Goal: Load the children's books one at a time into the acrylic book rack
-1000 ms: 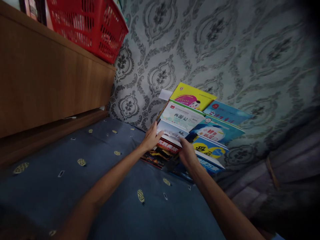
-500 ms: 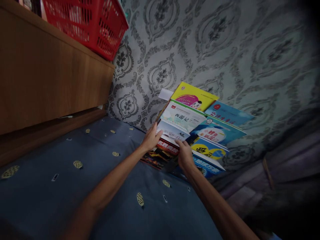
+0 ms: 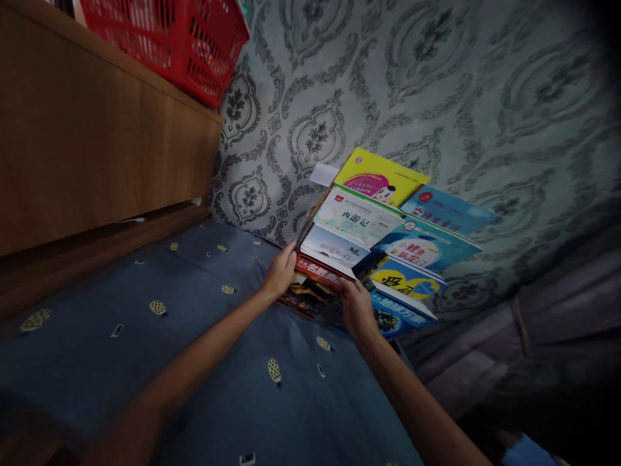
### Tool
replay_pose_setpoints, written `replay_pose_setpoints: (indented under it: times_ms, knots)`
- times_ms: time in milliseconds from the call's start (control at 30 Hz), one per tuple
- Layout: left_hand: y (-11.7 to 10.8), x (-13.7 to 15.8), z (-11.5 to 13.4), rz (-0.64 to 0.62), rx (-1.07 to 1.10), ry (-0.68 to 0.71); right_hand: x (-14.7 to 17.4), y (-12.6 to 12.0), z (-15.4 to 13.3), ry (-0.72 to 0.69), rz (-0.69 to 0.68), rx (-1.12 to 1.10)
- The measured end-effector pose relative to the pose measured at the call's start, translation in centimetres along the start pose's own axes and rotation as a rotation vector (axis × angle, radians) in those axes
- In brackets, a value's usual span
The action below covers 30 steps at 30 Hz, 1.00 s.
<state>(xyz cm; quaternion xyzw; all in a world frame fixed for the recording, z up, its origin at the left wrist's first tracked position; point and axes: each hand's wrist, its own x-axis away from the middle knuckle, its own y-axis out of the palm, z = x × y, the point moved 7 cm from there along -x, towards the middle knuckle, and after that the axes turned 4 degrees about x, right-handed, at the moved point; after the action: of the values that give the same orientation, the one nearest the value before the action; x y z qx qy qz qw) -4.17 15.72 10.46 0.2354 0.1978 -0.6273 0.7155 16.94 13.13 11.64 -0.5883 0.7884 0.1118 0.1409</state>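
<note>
Two columns of books stand in stepped tiers against the wall. In the front left tier is a red-and-black book [image 3: 310,288] with large characters on its cover. My left hand [image 3: 281,270] is closed at its upper left edge, with some fingers hidden behind. My right hand [image 3: 358,304] pinches the same book near its upper right corner. Behind it lean a pale blue-white book [image 3: 334,246], a white-and-green book [image 3: 359,217] and a yellow book [image 3: 381,178]. The right column has a blue book [image 3: 400,314] in front and a blue-and-yellow book [image 3: 412,278] behind it.
A dark blue sheet [image 3: 204,362] with a pale yellow print covers the surface below. Wooden furniture [image 3: 107,142] at the left carries a red plastic basket [image 3: 208,58]. Patterned wallpaper [image 3: 315,136] rises behind the books, and a tied curtain [image 3: 485,349] hangs at the right.
My left hand has moved down and left, off the pale book's front, to the books' left edge. The red-and-black book's title shows more fully. The view has shifted slightly.
</note>
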Motion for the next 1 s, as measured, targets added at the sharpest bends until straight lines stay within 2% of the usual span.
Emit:
replay_pose_setpoints:
  times_ms: [167, 333, 533, 600, 667, 733, 833, 900, 1000]
  knots:
    - [1.4, 1.9, 0.3, -0.011, -0.063, 0.022, 0.7, 0.1, 1.0, 0.054, 0.026, -0.045]
    - [1.7, 1.8, 0.5, 0.009, -0.071, 0.022, 0.7, -0.3, 1.1, 0.018, 0.018, 0.029]
    - [1.3, 1.8, 0.5, -0.042, -0.095, 0.037, 0.6, 0.2, 1.1, 0.033, -0.057, 0.006]
    - [1.1, 1.9, 1.2, -0.029, -0.127, 0.055, 0.8, 0.1, 0.7, 0.007, -0.093, -0.005]
    - [1.1, 2.4, 3.0, -0.007, -0.181, 0.135, 1.5, -0.5, 0.0, -0.06, -0.127, 0.008]
    - [1.9, 3.6, 5.6, -0.036, -0.226, 0.262, 2.7, -2.0, -0.6, -0.12, -0.139, 0.046]
    - [4.9, 6.3, 8.4, -0.212, -0.223, 0.372, 4.6, -5.8, -1.1, -0.166, -0.113, 0.122]
    - [7.6, 7.9, 8.6, -0.329, -0.178, 0.326, 5.4, -9.0, -1.3, -0.192, -0.065, 0.177]
    - [11.9, 9.2, 6.9, -0.43, -0.118, 0.164, 5.1, -14.4, -1.3, -0.234, 0.103, 0.204]
